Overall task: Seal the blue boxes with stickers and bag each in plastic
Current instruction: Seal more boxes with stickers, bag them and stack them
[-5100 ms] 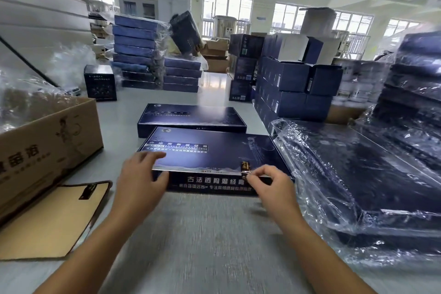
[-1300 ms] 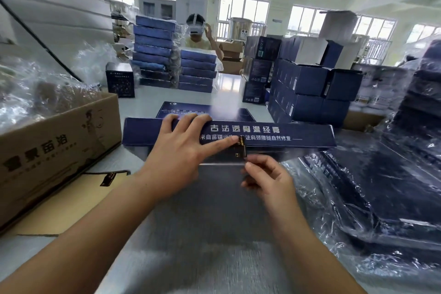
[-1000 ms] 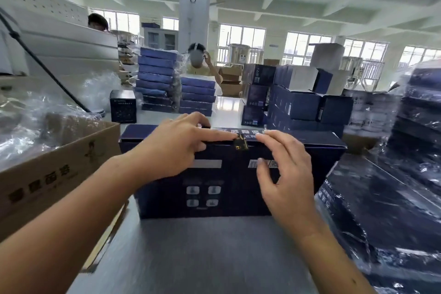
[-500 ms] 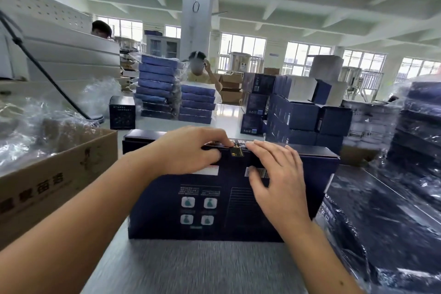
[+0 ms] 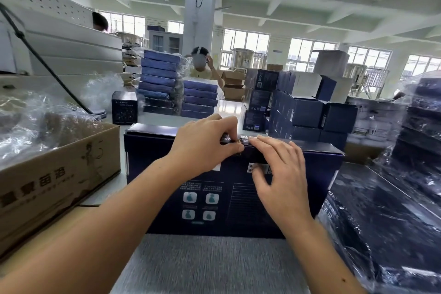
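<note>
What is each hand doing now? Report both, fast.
Left hand: pinching the top edge of the blue box at the sticker.
Right hand: open, fingers pressing the same box.

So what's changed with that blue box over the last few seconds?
The blue box, lying flat before, has been tipped up onto its long edge, printed back facing the camera. The left hand now pinches the top edge at the sticker; the right hand rests straight fingers beside it. The cardboard carton and bagged boxes stayed put.
</note>
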